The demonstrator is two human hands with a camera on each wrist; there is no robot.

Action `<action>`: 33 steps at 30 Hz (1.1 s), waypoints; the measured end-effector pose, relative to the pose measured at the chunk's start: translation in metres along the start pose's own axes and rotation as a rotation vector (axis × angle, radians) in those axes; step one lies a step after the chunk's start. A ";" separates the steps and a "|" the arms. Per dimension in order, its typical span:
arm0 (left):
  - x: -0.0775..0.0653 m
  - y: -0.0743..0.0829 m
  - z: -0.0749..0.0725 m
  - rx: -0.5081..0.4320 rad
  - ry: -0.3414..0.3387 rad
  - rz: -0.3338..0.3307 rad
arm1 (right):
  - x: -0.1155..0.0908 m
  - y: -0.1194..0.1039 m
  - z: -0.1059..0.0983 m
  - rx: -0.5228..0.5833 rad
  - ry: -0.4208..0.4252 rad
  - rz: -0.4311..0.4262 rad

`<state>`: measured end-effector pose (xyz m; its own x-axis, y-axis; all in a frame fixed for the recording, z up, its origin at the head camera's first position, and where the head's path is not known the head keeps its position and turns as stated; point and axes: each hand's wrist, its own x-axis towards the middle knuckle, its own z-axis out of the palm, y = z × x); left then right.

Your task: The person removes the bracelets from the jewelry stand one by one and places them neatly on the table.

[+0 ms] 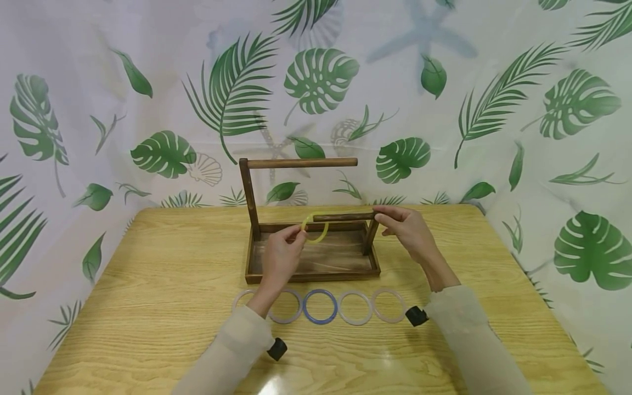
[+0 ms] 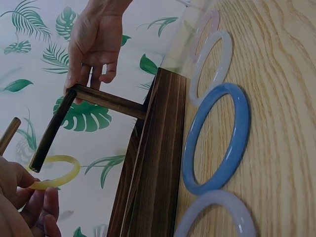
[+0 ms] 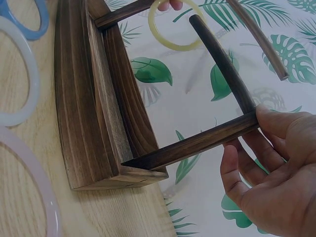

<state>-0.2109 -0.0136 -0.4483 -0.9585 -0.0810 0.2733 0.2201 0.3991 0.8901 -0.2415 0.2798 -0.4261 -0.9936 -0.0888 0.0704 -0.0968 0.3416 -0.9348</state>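
My left hand [image 1: 282, 258] pinches a yellow bangle [image 1: 324, 235] between thumb and fingers. The bangle is raised at the free left end of the lower bar [image 1: 343, 218] of a dark wooden display stand [image 1: 311, 278]. In the head view the bar's tip overlaps the ring's opening; in the right wrist view the tip [image 3: 193, 19] overlaps the ring's edge. With thumb and fingertips, my right hand [image 1: 408, 227] grips the corner where this bar meets its short upright post [image 3: 197, 141]. The remaining fingers [image 3: 231, 170] are bent below the post.
A taller post carries a higher bar [image 1: 301, 163] behind. In front of the stand, several bangles lie in a row on the wooden table [image 1: 163, 307], among them a blue bangle [image 1: 320, 322] and a white bangle [image 1: 355, 323]. Leaf-printed cloth [image 1: 336, 126] hangs behind.
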 end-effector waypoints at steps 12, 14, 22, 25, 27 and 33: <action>0.001 -0.013 -0.019 0.063 -0.011 -0.048 | 0.000 -0.001 0.000 -0.001 0.001 0.003; 0.001 -0.015 -0.023 0.056 -0.012 -0.048 | 0.000 -0.001 0.000 0.000 0.000 0.002; 0.000 -0.017 -0.033 0.024 -0.006 -0.095 | 0.000 0.000 0.000 0.000 -0.006 0.007; -0.002 -0.017 -0.038 0.015 -0.019 -0.127 | 0.001 0.001 -0.001 0.000 -0.007 0.006; -0.002 -0.017 -0.041 0.005 -0.023 -0.139 | 0.001 0.001 -0.001 -0.003 -0.006 0.004; -0.005 -0.018 -0.049 -0.032 -0.022 -0.155 | 0.001 0.001 -0.001 -0.003 -0.006 0.002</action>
<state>-0.2016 -0.0647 -0.4475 -0.9852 -0.1190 0.1236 0.0743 0.3537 0.9324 -0.2427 0.2810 -0.4268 -0.9934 -0.0939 0.0665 -0.0951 0.3442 -0.9341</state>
